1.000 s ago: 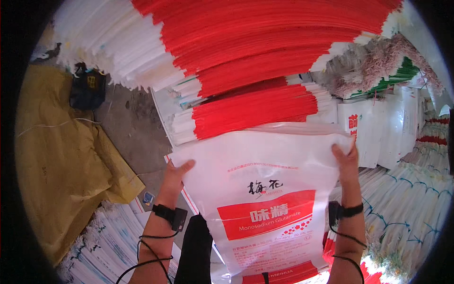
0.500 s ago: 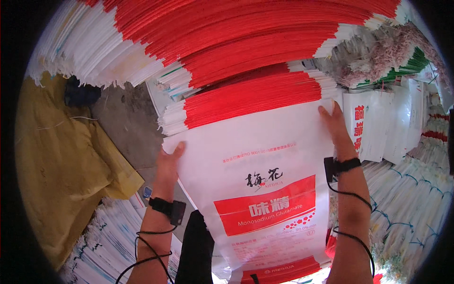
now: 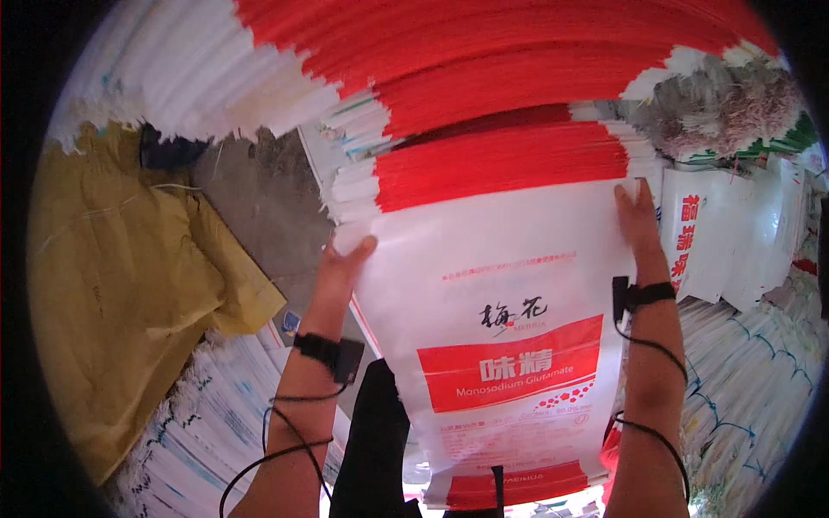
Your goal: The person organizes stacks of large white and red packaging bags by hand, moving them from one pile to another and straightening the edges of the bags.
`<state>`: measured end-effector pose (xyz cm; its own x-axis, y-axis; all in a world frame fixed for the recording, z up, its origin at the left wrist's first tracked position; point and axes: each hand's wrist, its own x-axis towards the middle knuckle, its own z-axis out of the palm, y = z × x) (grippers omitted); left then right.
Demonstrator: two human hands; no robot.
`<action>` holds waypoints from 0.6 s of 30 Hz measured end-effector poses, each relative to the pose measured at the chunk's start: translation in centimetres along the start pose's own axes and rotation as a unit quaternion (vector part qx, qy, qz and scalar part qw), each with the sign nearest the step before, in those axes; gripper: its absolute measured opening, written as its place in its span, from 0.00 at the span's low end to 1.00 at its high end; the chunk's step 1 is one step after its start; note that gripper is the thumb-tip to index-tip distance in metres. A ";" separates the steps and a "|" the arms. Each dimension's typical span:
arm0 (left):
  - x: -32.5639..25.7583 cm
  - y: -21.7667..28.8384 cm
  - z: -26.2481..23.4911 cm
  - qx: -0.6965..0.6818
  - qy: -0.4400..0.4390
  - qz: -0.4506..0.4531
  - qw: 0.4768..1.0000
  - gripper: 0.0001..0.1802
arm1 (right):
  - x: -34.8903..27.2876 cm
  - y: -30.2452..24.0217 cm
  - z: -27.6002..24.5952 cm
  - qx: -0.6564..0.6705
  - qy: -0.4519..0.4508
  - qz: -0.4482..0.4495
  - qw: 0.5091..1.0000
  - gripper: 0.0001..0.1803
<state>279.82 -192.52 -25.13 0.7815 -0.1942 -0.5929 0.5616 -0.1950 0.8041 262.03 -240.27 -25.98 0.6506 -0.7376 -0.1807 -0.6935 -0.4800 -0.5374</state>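
A white flat sack (image 3: 466,250) with a red printed band and dark lettering stretches out before me, its near end close to my body. My left hand (image 3: 347,263) grips its far left corner, thumb on top and the other fingers hidden beneath. On the far right corner, my right hand (image 3: 637,217) holds the edge in the same way. Just beyond the sack's far edge sits a stack of red-and-white sack edges (image 3: 501,164). How many layers my hands hold cannot be made out.
Larger piles of red-and-white sacks (image 3: 518,52) rise at the back. A yellowish-brown woven sheet (image 3: 121,293) drapes on the left over grey floor (image 3: 268,198). White sacks with red characters (image 3: 717,233) stand at right, above tied bundles (image 3: 734,388). More sack bundles (image 3: 207,423) lie lower left.
The whole scene, hands and sack included, has shifted rightward in the picture. Both hands keep their hold on the sack's far corners.
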 end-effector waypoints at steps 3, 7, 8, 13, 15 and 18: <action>0.2 0.9 -0.5 -0.002 -0.023 0.002 1.000 0.25 | -0.1 -3.3 -1.2 0.038 -0.070 0.064 0.995 0.26; 0.5 1.9 -0.8 0.055 -0.041 -0.009 0.998 0.24 | 0.4 -1.9 -1.4 0.128 -0.085 0.080 0.985 0.19; 0.7 2.5 -1.6 0.088 -0.080 -0.017 0.993 0.26 | 0.5 -1.9 -1.3 0.151 -0.101 0.115 0.977 0.19; 0.0 5.5 -1.5 0.232 -0.175 0.086 0.953 0.22 | 0.8 -1.5 -3.5 0.270 -0.163 0.103 0.944 0.19; -0.4 5.3 -0.3 0.198 -0.159 0.099 0.962 0.22 | 1.3 -0.9 -3.3 0.291 -0.175 0.133 0.931 0.19; -0.5 3.6 0.6 0.176 -0.079 0.081 0.978 0.20 | 2.3 0.0 -2.0 0.300 -0.201 0.105 0.927 0.21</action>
<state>281.26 -193.72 -21.98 0.7846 -0.3907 -0.4813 0.2845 -0.4629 0.8395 262.88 -242.98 -24.75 0.6675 -0.4904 -0.5604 -0.5994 0.0928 -0.7951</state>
